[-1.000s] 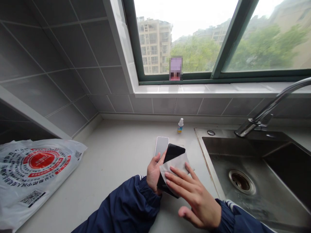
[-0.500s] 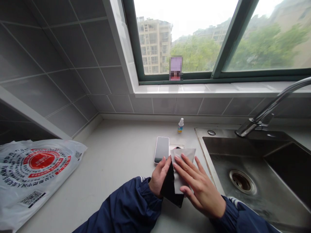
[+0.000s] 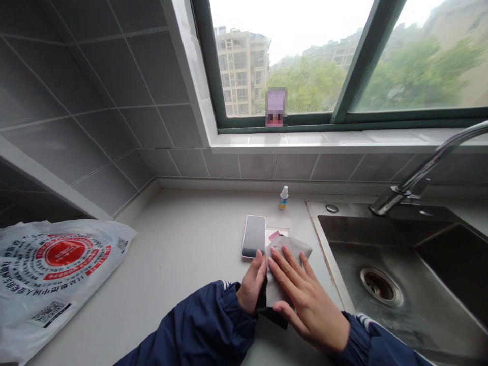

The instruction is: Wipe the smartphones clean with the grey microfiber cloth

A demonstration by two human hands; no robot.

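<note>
A black phone-like slab (image 3: pixel 275 318) is tilted in my left hand (image 3: pixel 253 284), whose thumb and fingers grip its left edge. Most of the slab is covered by a grey cloth (image 3: pixel 274 292) with zigzag edges. My right hand (image 3: pixel 305 290) lies flat on the cloth, fingers stretched out and slightly apart, pressing it against the slab. Just beyond my hands, a phone (image 3: pixel 254 235) with a dark screen and pale rim rests on the counter. Beside it is a clear, flat case-like item (image 3: pixel 285 231), partly hidden by the cloth, with a small pink piece (image 3: pixel 273 235) on it.
A small white-capped bottle (image 3: pixel 282 198) stands farther back on the white counter (image 3: pixel 183 244). On the right is a steel sink (image 3: pixel 343 254) with a chrome faucet (image 3: pixel 412 183). A printed white plastic bag (image 3: pixel 57 284) lies at left. Behind the counter is a window (image 3: pixel 305 81).
My right hand and the cloth have shifted slightly; the cloth now covers more of the black slab and its far corner has moved right. The pink piece has come into view.
</note>
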